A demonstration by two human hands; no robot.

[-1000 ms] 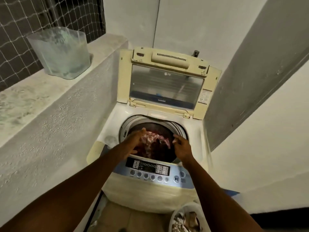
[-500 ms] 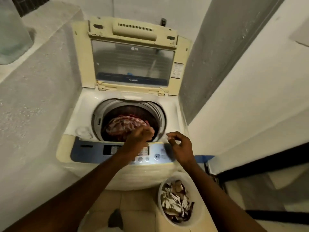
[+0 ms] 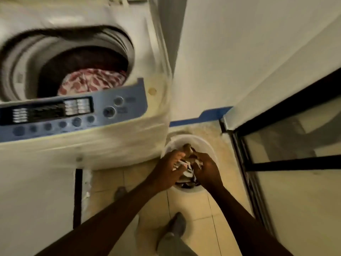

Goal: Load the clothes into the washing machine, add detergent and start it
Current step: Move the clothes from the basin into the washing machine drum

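At far left we see the washing machine (image 3: 77,145), top-loader, drum mouth facing up, lid out of frame; its blue control panel (image 3: 73,115) runs left-right along the front edge, tilted a bit in our view, all motion-blurred. Down in the drum lies a red-and-white patterned cloth (image 3: 92,81), bunched, no clear long axis. Right of the machine, on the tiled floor (image 3: 190,206), sits a white basket (image 3: 186,141), round, opening up, just beside the machine's front corner. Inside it we see crumpled clothes (image 3: 186,174), brown, white and dark, a heap with no readable direction. Our left hand (image 3: 166,170) is in the basket, fingers curled onto a pale fold of the heap. Our right hand (image 3: 206,167) is beside it, fingers bent down into the same pile, gripping fabric as far as we can tell. Both forearms run diagonally up from bottom frame. Further right, a dark-framed glass door (image 3: 287,145).
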